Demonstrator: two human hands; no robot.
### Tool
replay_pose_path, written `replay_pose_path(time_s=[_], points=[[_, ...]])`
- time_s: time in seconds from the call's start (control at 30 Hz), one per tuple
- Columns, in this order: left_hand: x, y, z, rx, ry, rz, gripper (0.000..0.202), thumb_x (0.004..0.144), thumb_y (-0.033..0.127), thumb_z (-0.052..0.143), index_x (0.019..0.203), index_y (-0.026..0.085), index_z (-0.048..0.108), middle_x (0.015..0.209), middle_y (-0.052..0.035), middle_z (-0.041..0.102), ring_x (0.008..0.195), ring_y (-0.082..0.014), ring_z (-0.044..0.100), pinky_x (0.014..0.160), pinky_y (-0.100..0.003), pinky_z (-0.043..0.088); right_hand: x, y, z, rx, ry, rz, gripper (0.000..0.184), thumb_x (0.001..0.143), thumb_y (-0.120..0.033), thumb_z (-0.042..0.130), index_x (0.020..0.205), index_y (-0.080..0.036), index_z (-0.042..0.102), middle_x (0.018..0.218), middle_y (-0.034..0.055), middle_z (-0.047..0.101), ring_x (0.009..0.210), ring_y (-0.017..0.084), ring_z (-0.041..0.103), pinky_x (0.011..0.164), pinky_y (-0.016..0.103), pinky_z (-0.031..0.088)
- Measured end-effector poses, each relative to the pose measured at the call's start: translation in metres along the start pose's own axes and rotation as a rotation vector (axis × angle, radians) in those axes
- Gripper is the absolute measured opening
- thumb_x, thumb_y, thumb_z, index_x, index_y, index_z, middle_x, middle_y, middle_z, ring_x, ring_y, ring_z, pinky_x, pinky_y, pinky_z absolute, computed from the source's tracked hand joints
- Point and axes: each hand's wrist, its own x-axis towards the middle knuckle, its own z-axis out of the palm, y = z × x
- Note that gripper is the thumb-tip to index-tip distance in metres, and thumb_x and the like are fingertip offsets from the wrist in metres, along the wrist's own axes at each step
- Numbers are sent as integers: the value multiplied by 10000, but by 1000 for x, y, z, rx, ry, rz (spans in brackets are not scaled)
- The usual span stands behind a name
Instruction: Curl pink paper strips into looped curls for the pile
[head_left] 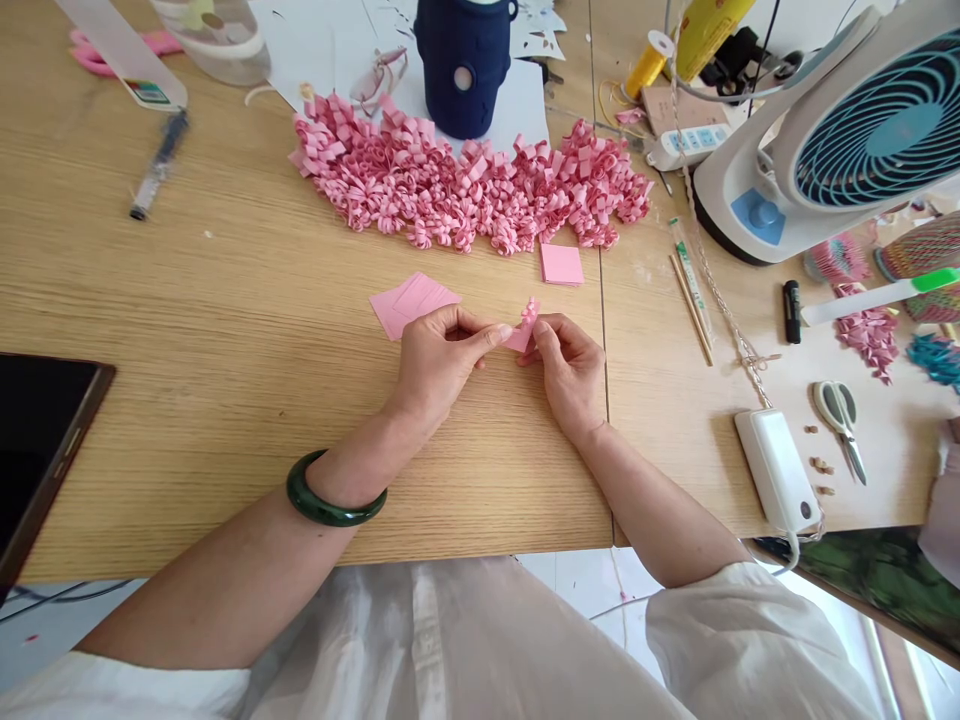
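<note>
Between my two hands is a small pink paper piece, its upper end looped or curled. My left hand pinches its left side with thumb and forefinger. On the right side, the thumb and bent fingers of my right hand grip the same piece. Several flat pink paper sheets lie fanned out just behind my left hand. A neat stack of pink paper squares rests behind my right hand. Farther back spreads a long heap of curled pink paper pieces.
A dark blue cup stands behind the heap. To the right are a white fan, a white power bank with a cord, scissors and a black marker. A tablet lies at the left edge, a pen beyond it.
</note>
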Motion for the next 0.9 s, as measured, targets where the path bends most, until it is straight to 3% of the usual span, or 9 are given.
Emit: replay_pose_path(time_s=[0.23,0.47,0.67,0.77,0.9], points=[[1,0,-1,30,-8,-6,183,689,259,831,620,183,681,595,29,634,506,-72,484,490,-227,383,0,-2,0,-18,-20,18,400,914,-591,653,789,-212,668,759,-16,631,641,110,590,626,269,500],[2,-4,-3,48,6,37,173,713,268,827,637,188,694,625,27,651,506,-72,483,483,-227,387,0,1,2,-20,-10,2,301,881,-496,715,811,-205,682,801,-16,663,638,95,577,615,263,469],[2,-2,-6,169,-4,90,244,773,384,831,700,192,700,688,15,668,542,-89,513,512,-240,417,3,4,3,-28,3,9,393,874,-584,701,783,-207,639,747,-24,621,593,89,557,560,254,451],[4,4,-10,271,63,225,275,893,479,722,804,220,753,822,-11,707,700,-125,613,659,-252,502,5,6,2,2,41,28,434,848,-628,709,775,-209,625,719,-34,597,577,85,560,546,245,454],[5,8,-12,287,81,382,225,978,413,628,965,269,801,1088,-29,746,1067,-180,675,969,-277,521,6,7,3,31,63,21,451,832,-643,721,762,-207,626,709,-37,595,564,79,566,531,235,444]])
